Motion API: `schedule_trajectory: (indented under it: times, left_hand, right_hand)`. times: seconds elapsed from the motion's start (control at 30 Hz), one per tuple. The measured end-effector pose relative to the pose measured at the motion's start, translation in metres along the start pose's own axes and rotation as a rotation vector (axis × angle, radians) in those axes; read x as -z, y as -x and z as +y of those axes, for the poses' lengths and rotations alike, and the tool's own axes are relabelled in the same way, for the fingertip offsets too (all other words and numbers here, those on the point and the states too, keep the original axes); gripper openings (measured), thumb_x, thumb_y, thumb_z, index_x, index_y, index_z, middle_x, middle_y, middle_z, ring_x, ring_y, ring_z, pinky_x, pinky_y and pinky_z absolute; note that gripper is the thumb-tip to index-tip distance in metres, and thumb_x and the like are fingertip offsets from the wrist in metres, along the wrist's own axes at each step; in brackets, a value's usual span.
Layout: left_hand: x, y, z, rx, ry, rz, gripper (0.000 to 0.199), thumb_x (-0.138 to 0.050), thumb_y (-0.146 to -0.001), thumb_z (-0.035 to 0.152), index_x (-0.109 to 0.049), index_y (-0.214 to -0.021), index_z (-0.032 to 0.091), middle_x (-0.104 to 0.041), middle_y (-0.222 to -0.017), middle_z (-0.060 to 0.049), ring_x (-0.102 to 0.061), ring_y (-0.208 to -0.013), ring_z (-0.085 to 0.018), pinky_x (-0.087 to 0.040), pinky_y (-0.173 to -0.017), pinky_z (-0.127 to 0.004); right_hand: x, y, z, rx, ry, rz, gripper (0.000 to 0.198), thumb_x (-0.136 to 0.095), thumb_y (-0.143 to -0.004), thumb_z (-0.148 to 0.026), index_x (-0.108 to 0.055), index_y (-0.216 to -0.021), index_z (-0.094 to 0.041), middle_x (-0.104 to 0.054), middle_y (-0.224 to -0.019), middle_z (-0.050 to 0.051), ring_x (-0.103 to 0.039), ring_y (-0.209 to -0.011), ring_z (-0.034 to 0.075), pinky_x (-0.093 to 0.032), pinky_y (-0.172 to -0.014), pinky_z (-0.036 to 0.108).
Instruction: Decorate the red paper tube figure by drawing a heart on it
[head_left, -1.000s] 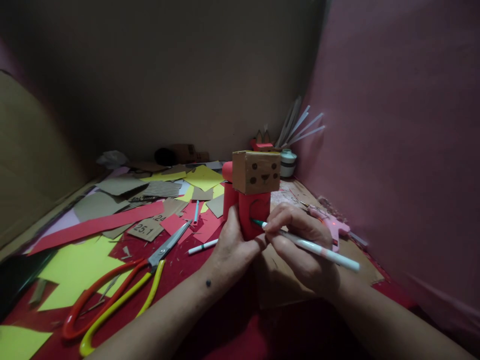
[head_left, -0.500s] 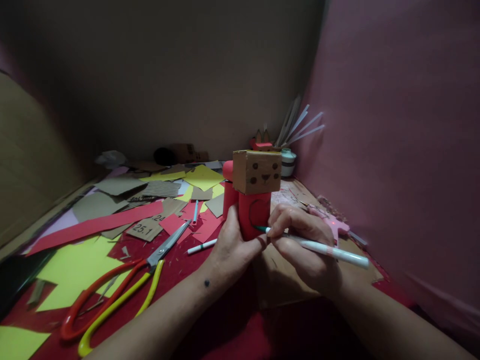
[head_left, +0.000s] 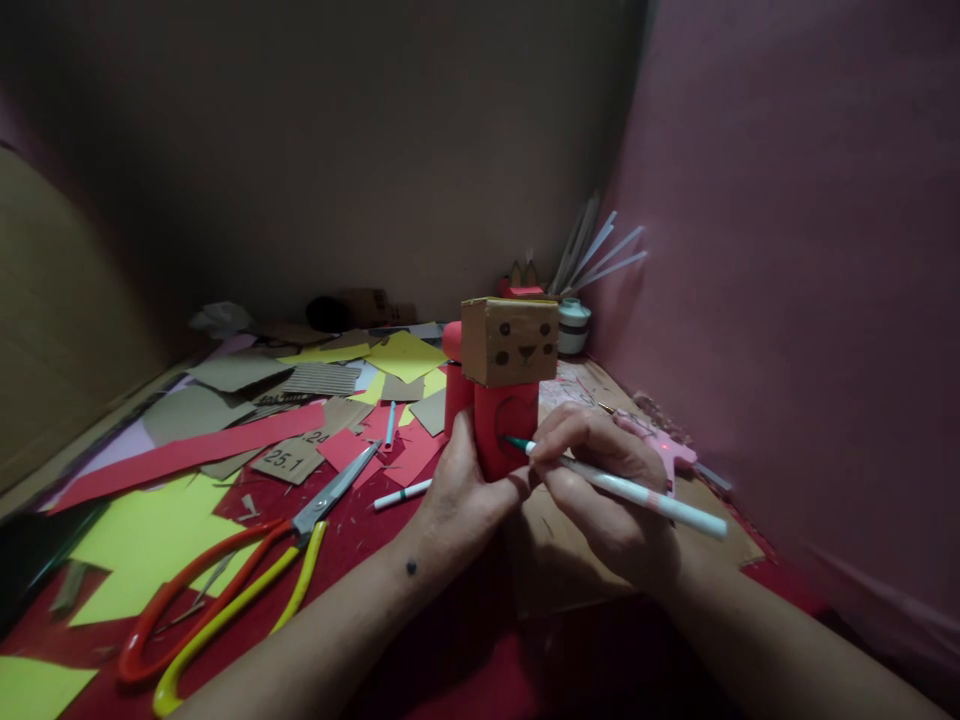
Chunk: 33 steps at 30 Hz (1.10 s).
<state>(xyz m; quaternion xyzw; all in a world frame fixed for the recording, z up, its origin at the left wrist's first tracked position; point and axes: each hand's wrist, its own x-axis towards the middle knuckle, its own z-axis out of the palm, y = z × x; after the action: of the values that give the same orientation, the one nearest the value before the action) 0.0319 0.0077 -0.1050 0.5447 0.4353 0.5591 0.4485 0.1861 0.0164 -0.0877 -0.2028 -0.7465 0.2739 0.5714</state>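
Marker (head_left: 645, 495), a slim white barrel with a green tip, is clamped between the thumb and fingers of the right hand (head_left: 604, 485). The barrel slopes down to the right, its rear end projecting past the hand. The green tip meets the front of an upright red paper cylinder (head_left: 492, 422), which is located between the two hands. A dark curved line (head_left: 517, 402) marks the front of this cylinder, above the left thumb.

The left hand (head_left: 469, 490) is closed around the lower part of the cylinder: thumb across the front, one finger up the left side, remaining fingers hidden. The base of the cylinder is covered by this hand; its support cannot be told.

A brown cardboard box (head_left: 519, 345) with dark spots and a small dark triangle on its face sits on top of the cylinder, above both hands.

Large steel scissors with one red and one yellow handle (head_left: 304, 525) lie left of the left hand, on a red cloth (head_left: 349, 548). A slim white stick with a green band (head_left: 401, 494) lies just beside that hand. A flat brown cardboard sheet (head_left: 570, 575) lies under the right hand. A pink glue gun (head_left: 667, 447) lies just beyond it.
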Motion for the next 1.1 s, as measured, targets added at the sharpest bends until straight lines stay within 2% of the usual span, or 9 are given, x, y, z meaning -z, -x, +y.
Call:
schedule_trajectory:
  times: [0.17,0.27,0.4,0.53,0.77,1.1]
  left_hand:
    - [-0.001,0.0,0.002,0.026,0.011,0.031,0.064,-0.08,-0.066,0.029,-0.048,-0.12,0.018,-0.07,-0.116,-0.012,-0.066,-0.109,-0.032,-0.052,-0.095,-0.049]
    - [-0.002,-0.001,0.007,0.025,0.018,0.03,0.066,-0.078,-0.063,0.027,-0.048,-0.12,0.016,-0.069,-0.119,-0.014,-0.066,-0.111,-0.033,-0.052,-0.097,-0.049]
    - [-0.002,-0.001,0.008,0.015,0.007,0.026,0.066,-0.079,-0.063,0.028,-0.048,-0.12,0.016,-0.068,-0.118,-0.014,-0.065,-0.112,-0.034,-0.052,-0.097,-0.05]
    - [0.0,-0.002,0.001,-0.018,0.024,0.008,0.062,-0.079,-0.065,0.025,-0.048,-0.119,0.019,-0.066,-0.118,-0.011,-0.065,-0.111,-0.032,-0.052,-0.096,-0.048]
    - [0.002,-0.001,-0.007,-0.043,0.043,-0.021,0.055,-0.081,-0.072,0.021,-0.051,-0.118,0.021,-0.071,-0.112,-0.008,-0.068,-0.105,-0.03,-0.055,-0.088,-0.045]
    - [0.002,0.001,-0.003,0.006,-0.009,-0.005,0.057,-0.086,-0.071,0.03,-0.051,-0.115,0.021,-0.072,-0.116,-0.011,-0.068,-0.107,-0.032,-0.055,-0.091,-0.049]
  right_hand:
    - [-0.001,0.007,0.005,-0.111,0.002,0.056,0.022,-0.066,-0.089,-0.01,-0.067,-0.102,-0.027,-0.068,-0.088,0.0,-0.062,-0.069,0.015,-0.049,-0.061,0.03]
    - [-0.003,0.008,0.005,-0.155,-0.011,0.057,0.019,-0.068,-0.092,-0.014,-0.068,-0.105,-0.027,-0.069,-0.088,0.0,-0.065,-0.068,0.015,-0.05,-0.058,0.028]
    - [-0.003,0.003,0.0,-0.089,0.027,0.074,0.02,-0.067,-0.088,-0.01,-0.07,-0.1,-0.026,-0.069,-0.088,0.0,-0.064,-0.071,0.014,-0.05,-0.058,0.026]
    - [-0.002,-0.001,-0.002,-0.019,0.017,0.015,0.024,-0.062,-0.084,-0.005,-0.069,-0.096,-0.025,-0.066,-0.083,-0.001,-0.063,-0.076,0.015,-0.05,-0.064,0.028]
    - [0.0,-0.003,-0.003,0.019,0.006,-0.03,0.023,-0.059,-0.081,-0.002,-0.066,-0.088,-0.023,-0.063,-0.078,-0.002,-0.059,-0.072,0.015,-0.047,-0.067,0.032]
    - [0.004,-0.004,-0.003,0.043,0.016,-0.043,0.021,-0.059,-0.077,-0.002,-0.065,-0.079,-0.022,-0.062,-0.074,-0.002,-0.059,-0.07,0.015,-0.045,-0.065,0.032]
